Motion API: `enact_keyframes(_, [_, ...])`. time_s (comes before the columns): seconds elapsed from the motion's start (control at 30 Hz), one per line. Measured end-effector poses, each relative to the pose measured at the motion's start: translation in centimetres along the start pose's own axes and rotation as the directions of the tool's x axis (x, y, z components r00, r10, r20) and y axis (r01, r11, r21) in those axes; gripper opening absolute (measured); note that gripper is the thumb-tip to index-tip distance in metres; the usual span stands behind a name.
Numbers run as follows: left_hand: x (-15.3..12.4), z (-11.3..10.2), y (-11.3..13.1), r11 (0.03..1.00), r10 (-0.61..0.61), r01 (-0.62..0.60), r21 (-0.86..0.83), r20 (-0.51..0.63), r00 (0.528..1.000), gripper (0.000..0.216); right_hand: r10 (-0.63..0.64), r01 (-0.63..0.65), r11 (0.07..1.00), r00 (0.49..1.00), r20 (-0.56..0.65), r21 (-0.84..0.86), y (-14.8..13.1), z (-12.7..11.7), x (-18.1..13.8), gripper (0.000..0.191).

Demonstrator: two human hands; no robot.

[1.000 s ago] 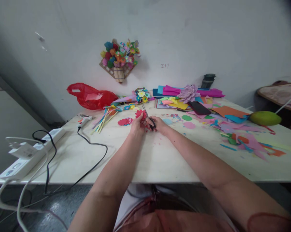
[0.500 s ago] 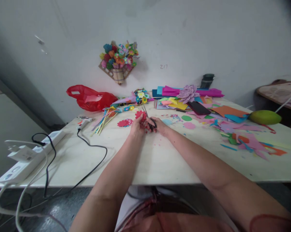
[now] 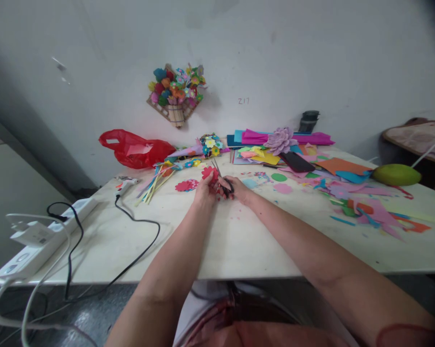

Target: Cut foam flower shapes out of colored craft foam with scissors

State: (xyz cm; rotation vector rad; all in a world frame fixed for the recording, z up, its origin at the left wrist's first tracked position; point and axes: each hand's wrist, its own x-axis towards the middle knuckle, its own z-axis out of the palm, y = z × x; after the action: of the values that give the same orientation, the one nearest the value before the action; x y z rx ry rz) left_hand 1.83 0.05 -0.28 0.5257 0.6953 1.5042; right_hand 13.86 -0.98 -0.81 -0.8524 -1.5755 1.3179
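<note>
Between the fingers of my left hand [image 3: 205, 190] is a red flower cut-out [image 3: 209, 173] with a scalloped edge. My right hand [image 3: 239, 190] is closed round the black handles of a pair of scissors [image 3: 227, 185], their blades pointing up and away beside the red flower. The two hands are close together over the table. Just left of them lies another red flower cut-out [image 3: 183, 186], next to small red and pale scraps. To the right of the hands are a light blue piece, a pink disc [image 3: 283, 188] and a green oval [image 3: 278, 177].
A red plastic bag [image 3: 132, 149] and paper strips [image 3: 157, 183] lie at the left, with a glue gun [image 3: 126, 185], its cord and a power strip [image 3: 47, 241]. Coloured sheets, a phone [image 3: 296, 162], scraps [image 3: 376, 212] and a green fruit [image 3: 397, 174] cover the right side.
The camera view has shifted very slightly. Both hands keep their hold on the red flower cut-out and the scissors, with almost no visible movement.
</note>
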Motion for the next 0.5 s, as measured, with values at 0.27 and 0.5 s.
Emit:
enact_keyframes(0.27, [0.0, -0.02, -0.05, 1.0, -0.015, 0.015, 0.0, -0.001, 1.0, 0.013, 0.001, -0.001, 1.0, 1.0, -0.011, -0.009, 0.2, 0.03, 0.12, 0.039])
enact_keyframes(0.5, [-0.16, 0.11, -0.03, 1.0, -0.014, 0.014, -0.005, -0.018, 1.0, 0.014, -0.005, 0.005, 1.0, 1.0, -0.009, 0.0, -0.14, 0.19, -0.09, 0.038])
